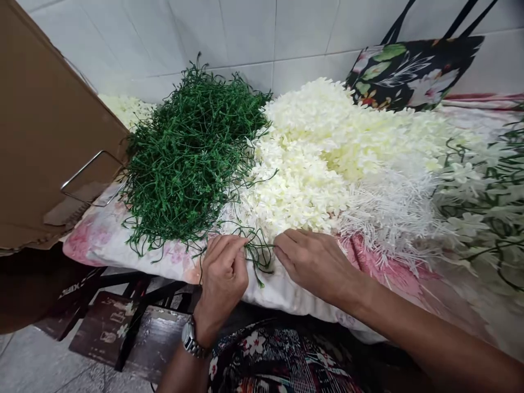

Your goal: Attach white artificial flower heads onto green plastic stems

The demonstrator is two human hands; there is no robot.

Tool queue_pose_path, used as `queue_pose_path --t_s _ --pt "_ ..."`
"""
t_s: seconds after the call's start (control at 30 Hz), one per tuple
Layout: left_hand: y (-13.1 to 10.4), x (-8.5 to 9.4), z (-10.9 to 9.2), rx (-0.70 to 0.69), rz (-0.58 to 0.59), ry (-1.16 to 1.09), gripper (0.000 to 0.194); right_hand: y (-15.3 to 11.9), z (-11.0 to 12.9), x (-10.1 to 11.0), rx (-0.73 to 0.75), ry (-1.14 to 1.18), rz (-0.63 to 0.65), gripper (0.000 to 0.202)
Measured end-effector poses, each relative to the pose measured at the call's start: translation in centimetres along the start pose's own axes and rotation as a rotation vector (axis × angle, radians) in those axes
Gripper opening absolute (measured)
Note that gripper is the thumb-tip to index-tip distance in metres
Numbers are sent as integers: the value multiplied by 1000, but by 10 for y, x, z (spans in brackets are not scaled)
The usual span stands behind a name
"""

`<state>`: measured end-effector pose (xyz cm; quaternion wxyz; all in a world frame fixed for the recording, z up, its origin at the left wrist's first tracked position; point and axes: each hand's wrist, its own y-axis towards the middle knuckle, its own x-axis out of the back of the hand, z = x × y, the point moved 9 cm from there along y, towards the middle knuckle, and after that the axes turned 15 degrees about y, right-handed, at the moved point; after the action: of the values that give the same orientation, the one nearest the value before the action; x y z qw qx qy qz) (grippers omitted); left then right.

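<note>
My left hand (224, 267), with a watch (191, 337) on its wrist, is closed around thin green artificial stems (257, 254) at the front edge of the cloth. Fingers pressed together, my right hand (307, 256) pinches the end of a green stem just to the right. A few stem ends hang loose between the two hands. Behind my left hand rises a large heap of green plastic stems (192, 147). Cream-white artificial blossoms (295, 185) are piled behind my right hand. White stringy pieces (393, 213) lie to the right of them.
A cardboard box (53, 125) with a metal wire handle (92, 174) stands at the left. Flowers with green stems (483, 202) lie far right. A floral bag (413, 73) leans on the tiled wall (245, 33). A dark wooden stool (151, 338) stands below left.
</note>
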<state>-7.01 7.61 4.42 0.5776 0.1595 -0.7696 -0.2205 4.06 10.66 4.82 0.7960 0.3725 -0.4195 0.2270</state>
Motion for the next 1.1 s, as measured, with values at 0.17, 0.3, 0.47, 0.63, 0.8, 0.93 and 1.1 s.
queue_pose_path --t_s 0.17,0.3,0.47,0.63,0.8,0.93,1.1 --pt "-2 -6 -7 -75 63 210 16 -8 -9 6 -69 39 -70 20" --pt "-1 -2 -1 -30 15 369 18 -20 -19 18 -100 95 -79 21" --pt "1 1 3 -5 0 405 19 -34 -25 37 -109 110 -180 18" --pt "5 20 -19 -45 -143 203 17 -37 -13 48 -27 149 -275 12" --pt "14 1 -39 -133 54 67 23 -38 -8 49 -10 176 -311 10" --pt "14 6 -36 -212 -1 -1 26 -42 -14 51 -52 103 -369 12" --pt "13 7 -19 -227 -28 141 28 -47 -24 62 -120 -7 -450 15"
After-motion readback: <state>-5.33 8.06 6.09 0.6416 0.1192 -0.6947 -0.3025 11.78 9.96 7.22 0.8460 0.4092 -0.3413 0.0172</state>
